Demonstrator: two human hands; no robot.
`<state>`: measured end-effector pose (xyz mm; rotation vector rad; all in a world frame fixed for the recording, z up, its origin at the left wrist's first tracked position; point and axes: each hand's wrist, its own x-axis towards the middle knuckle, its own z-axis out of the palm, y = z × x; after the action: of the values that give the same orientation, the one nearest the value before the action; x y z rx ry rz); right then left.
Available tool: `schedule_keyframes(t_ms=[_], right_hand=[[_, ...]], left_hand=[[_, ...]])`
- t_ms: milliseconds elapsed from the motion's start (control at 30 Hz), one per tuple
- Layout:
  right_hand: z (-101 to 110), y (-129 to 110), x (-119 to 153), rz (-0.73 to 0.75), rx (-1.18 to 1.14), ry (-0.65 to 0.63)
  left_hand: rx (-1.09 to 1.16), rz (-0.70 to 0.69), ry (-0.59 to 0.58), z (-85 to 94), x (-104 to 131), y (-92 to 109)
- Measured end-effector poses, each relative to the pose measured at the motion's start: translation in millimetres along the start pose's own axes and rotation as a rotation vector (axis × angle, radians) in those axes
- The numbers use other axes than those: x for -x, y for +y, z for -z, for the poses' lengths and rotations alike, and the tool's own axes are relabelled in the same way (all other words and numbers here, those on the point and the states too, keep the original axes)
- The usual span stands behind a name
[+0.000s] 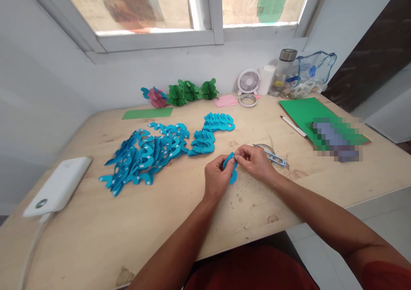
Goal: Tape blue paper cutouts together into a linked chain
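Well inside the front edge of the worktop (pixel 180 221), the left hand (pixel 217 175) has its thumb and fingers closed on blue paper (pixel 233 176). The right hand (pixel 255 161) touches its top with bent fingers; their grip, I cannot tell. Toward the front edge there is room; right, a cutter (pixel 276 158) lies near.
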<state>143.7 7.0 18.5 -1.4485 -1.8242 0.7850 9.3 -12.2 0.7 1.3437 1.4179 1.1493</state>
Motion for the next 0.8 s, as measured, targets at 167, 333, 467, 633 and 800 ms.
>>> schedule_keyframes(t_ms=[167, 333, 467, 633, 800], right_hand=[[-0.5, 0.5, 0.6, 0.019, 0.031, 0.013], [-1.5, -0.7, 2.0, 0.058, 0.08, 0.026], [-2.1, -2.3, 3.0, 0.056, 0.086, 0.034], [-2.2, -1.1, 2.9, 0.007, -0.009, 0.001], [-2.9, 2.8, -0.3, -0.075, -0.183, -0.065]], left_hand=[[-0.037, -0.031, 0.013, 0.4, -0.3, 1.7], [-0.138, -0.083, 0.051, 1.3, 1.1, 5.1], [-0.221, -0.128, 0.098, 1.0, 1.9, 4.3], [-0.262, -0.183, 0.142, 0.3, 1.2, 2.4], [-0.3, -0.233, 0.171, -0.2, 0.5, 0.2]])
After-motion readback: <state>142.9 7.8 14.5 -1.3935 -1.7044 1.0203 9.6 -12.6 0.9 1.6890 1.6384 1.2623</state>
